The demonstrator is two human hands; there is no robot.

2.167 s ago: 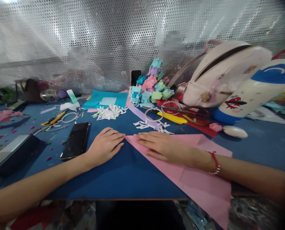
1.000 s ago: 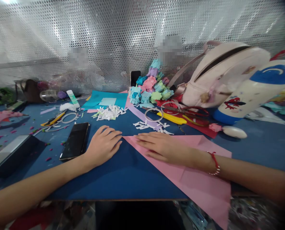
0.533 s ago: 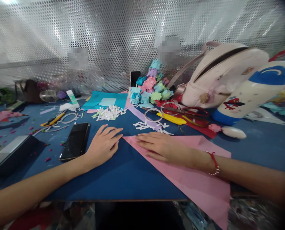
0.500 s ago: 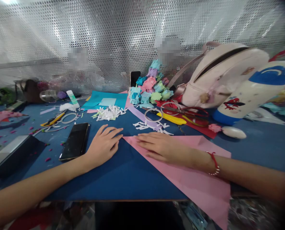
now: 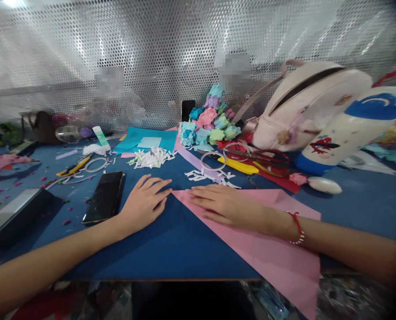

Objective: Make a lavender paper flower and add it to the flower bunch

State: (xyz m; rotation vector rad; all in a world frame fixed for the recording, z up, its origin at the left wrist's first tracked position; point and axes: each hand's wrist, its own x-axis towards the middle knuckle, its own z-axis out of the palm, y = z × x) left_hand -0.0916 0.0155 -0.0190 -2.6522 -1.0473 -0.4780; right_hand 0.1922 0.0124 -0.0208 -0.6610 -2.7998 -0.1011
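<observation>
A folded sheet of pink paper [image 5: 278,258] lies on the blue table, its pointed left corner between my hands and its lower part hanging past the front edge. My right hand [image 5: 224,206] rests flat on the upper part of this paper, fingers stretched towards the left corner, holding nothing. At that corner, the fingertips of my left hand [image 5: 144,200] come close to the tip; whether they touch it I cannot tell. The left fingers are slightly bent and apart. A black phone [image 5: 104,198] lies just left of my left hand.
Beyond my hands are paper shreds [image 5: 153,158], tape rings [image 5: 214,161], a yellow cutter [image 5: 241,166] and crumpled paper flowers [image 5: 206,118]. A pink bag [image 5: 304,102] and a large bottle [image 5: 344,129] stand right. A pink glue gun [image 5: 4,164] and dark box [image 5: 18,218] lie left.
</observation>
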